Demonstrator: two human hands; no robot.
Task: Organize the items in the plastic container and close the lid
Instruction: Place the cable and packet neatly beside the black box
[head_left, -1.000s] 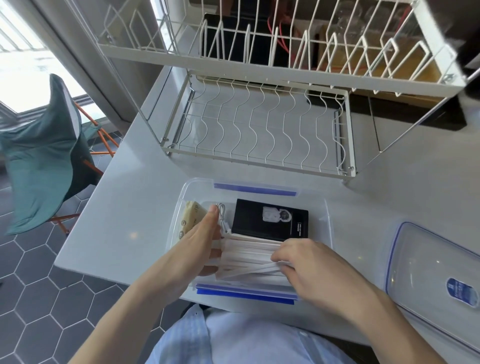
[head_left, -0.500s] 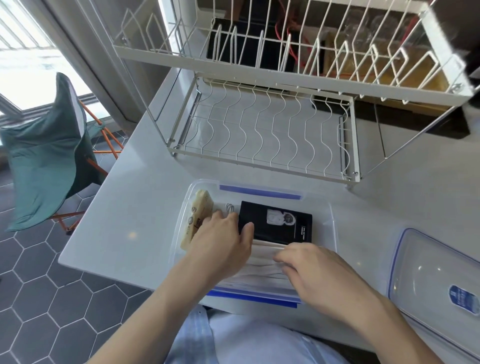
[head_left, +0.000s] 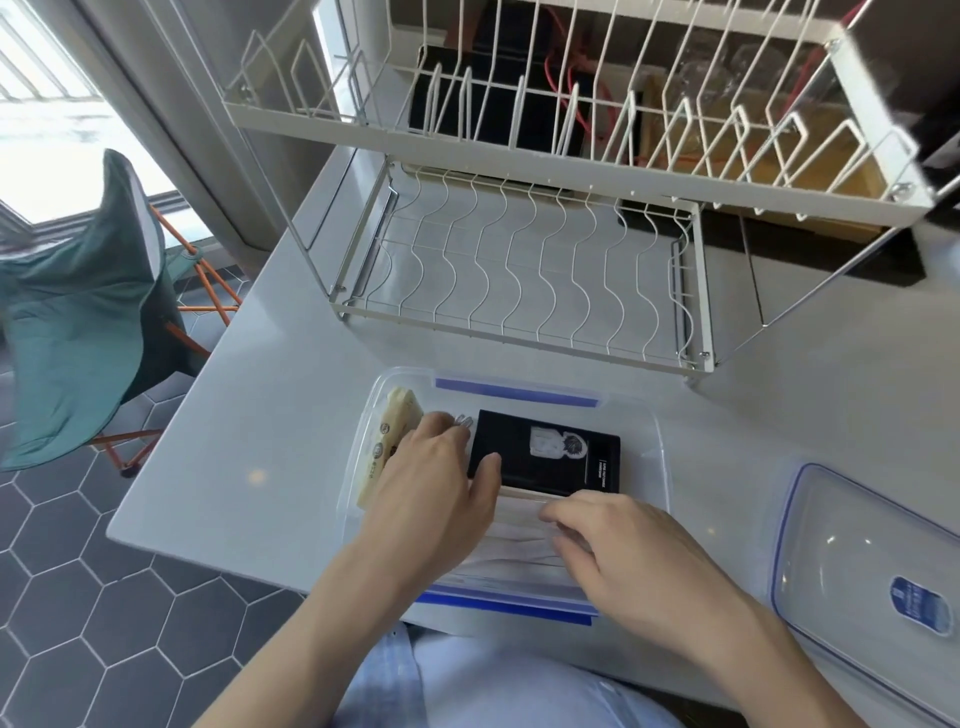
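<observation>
Fingers, left hand (head_left: 436, 483): shifted from the stack's left end up onto its top; laid flat and loosely spread, thumb against the near edge of the black box (head_left: 545, 454), gripping nothing.
Fingers, right hand (head_left: 631, 551): kept on the stack's right part; curled, tips pressed down on it; whether anything was pinched, could not tell.
White stack (head_left: 519, 545): thin folded sheets, possibly masks; pushed lower than a second ago, lying flat along the near wall, touching the black box.
Black box: flat at centre-back; unmoved.
Yellow packet (head_left: 387, 447): leaned on edge against the left wall, just beside the left hand; more exposed than before.
Small clips (head_left: 464, 421): between packet and box; too blurred to count.
Plastic container (head_left: 657, 452): open on the counter (head_left: 249, 426), near its front edge, in front of the wire rack (head_left: 519, 280).
Lid (head_left: 862, 551): off, lying apart on the right.
Meaning for task: contents apparently settled below the rim; arranging judged nearly done; lid not yet fetched or snapped shut.
Risk: stack likely to spring up once released and foul the seal.
</observation>
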